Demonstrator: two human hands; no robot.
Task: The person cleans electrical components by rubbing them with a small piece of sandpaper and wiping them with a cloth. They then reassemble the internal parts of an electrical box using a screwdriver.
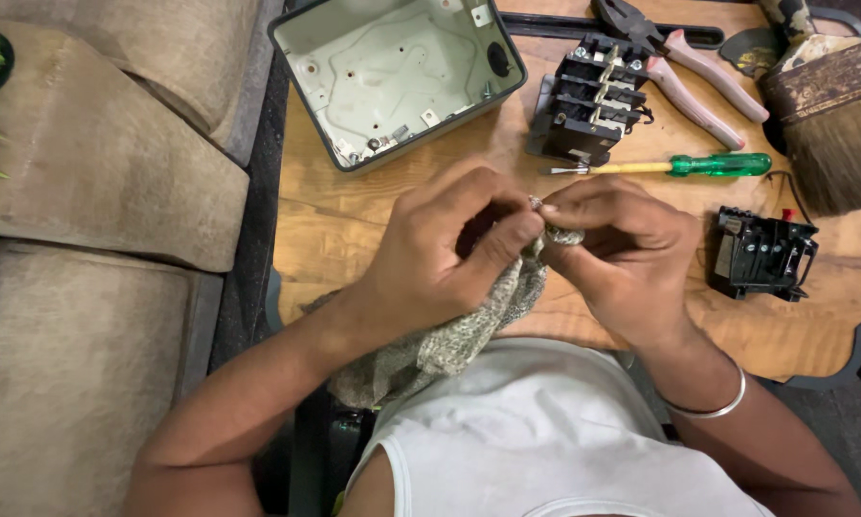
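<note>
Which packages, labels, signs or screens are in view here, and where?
None: no package, label, sign or screen shows.
Nearest thing to a container: open grey-green metal enclosure, rectangular, empty, at the table's far left.
Both hands, left hand and right hand, pinch a speckled cloth.

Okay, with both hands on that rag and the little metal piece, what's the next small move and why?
Probably keep twisting the small metal part inside the grey cloth. The left hand wraps the cloth around it while the right hand pinches it from the other side, so wiping looks unfinished. What the part is stays too small to tell.
</note>
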